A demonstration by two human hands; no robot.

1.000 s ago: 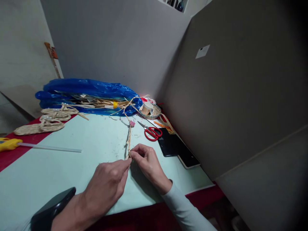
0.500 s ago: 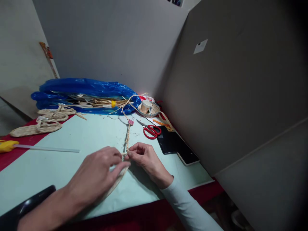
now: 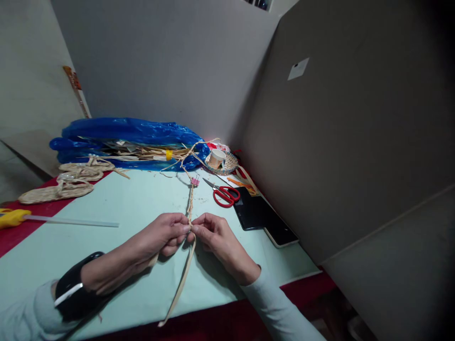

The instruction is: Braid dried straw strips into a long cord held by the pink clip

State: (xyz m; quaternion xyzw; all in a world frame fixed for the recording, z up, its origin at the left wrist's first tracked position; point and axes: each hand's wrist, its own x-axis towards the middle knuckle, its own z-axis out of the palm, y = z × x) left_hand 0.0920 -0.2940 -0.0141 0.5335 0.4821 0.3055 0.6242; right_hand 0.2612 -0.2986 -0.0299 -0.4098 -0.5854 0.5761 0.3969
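A narrow braid of pale plant fibre (image 3: 191, 201) runs toward me from a pink binder clip (image 3: 195, 182) on the table. Both hands meet at its near end. My left hand (image 3: 170, 233) pinches the braid from the left, thumb against fingers. From the right, my right hand (image 3: 212, 230) pinches the same spot, its fingertips almost touching the left ones. One loose flat strand (image 3: 180, 287) hangs from between the hands toward the table's front edge. Another strand end shows under my left wrist. The exact crossing of the strands is hidden by the fingertips.
Red-handled scissors (image 3: 226, 195) and a black phone-like device (image 3: 250, 208) lie to the right. A cup (image 3: 216, 158) stands in a woven basket (image 3: 231, 166) behind. Blue plastic (image 3: 135, 130) wraps dry fibre. Woven slippers (image 3: 57, 192) and a yellow glue gun (image 3: 12, 218) are left.
My left hand has moved from above the braid to pinch it beside the right hand. The loose strand now hangs visibly forward. My right hand keeps its pinch.
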